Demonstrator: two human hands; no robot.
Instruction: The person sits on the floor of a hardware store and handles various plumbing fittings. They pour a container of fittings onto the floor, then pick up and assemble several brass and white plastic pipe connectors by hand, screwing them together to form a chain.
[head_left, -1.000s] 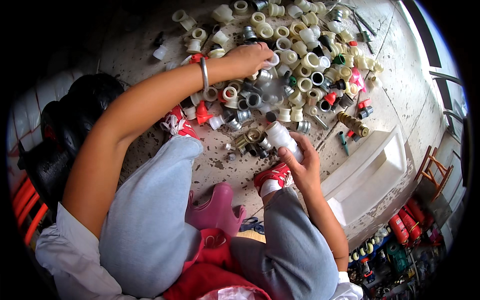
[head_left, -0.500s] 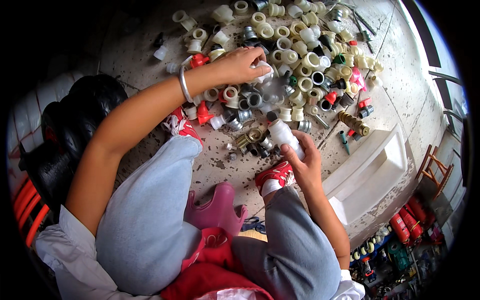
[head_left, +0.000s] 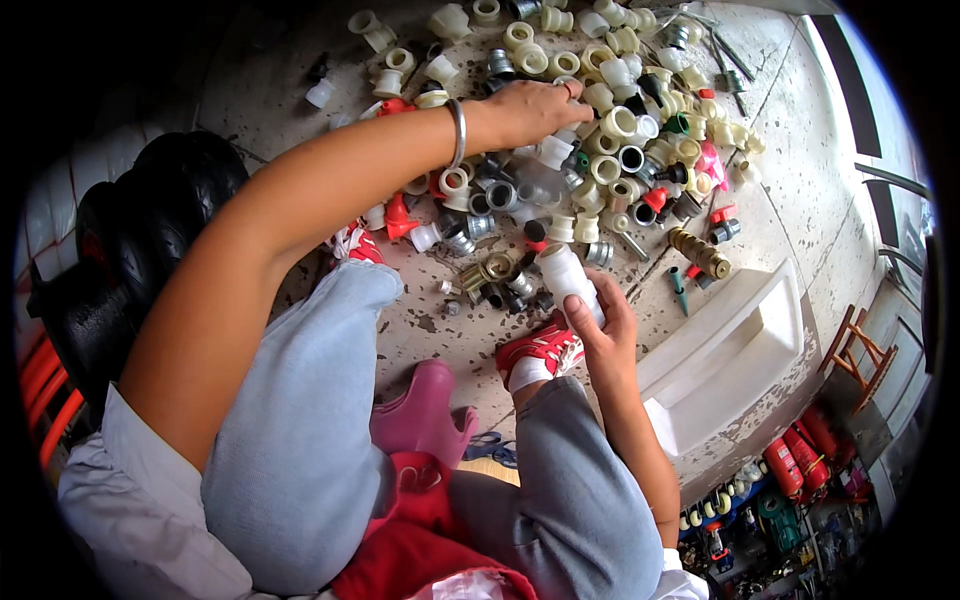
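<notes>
My left hand [head_left: 535,113], with a silver bangle at its wrist, reaches over the middle of a pile of pipe fittings. Its fingers are bent downward and pressed together among cream fittings; what they grip, if anything, is hidden. Just below the palm is a white plastic fitting [head_left: 554,151]. Near my right knee, my right hand [head_left: 606,325] is closed around white plastic fittings [head_left: 568,272] that look stacked end to end in a short column. Its thumb lies along their near side. Below the left hand sit grey metal fittings [head_left: 502,195] and a translucent, hazy one.
A white plastic tray [head_left: 725,365] stands on the speckled floor at right. Brass fittings [head_left: 700,252] lie between it and the pile. A pink plastic stool [head_left: 425,410] is between my legs. Black wheels [head_left: 165,215] stand at left, and red cylinders [head_left: 790,460] lower right.
My left hand has moved right and slightly away from me, from a white fitting to cream ones farther into the pile. My right hand still holds the white fittings, almost in place.
</notes>
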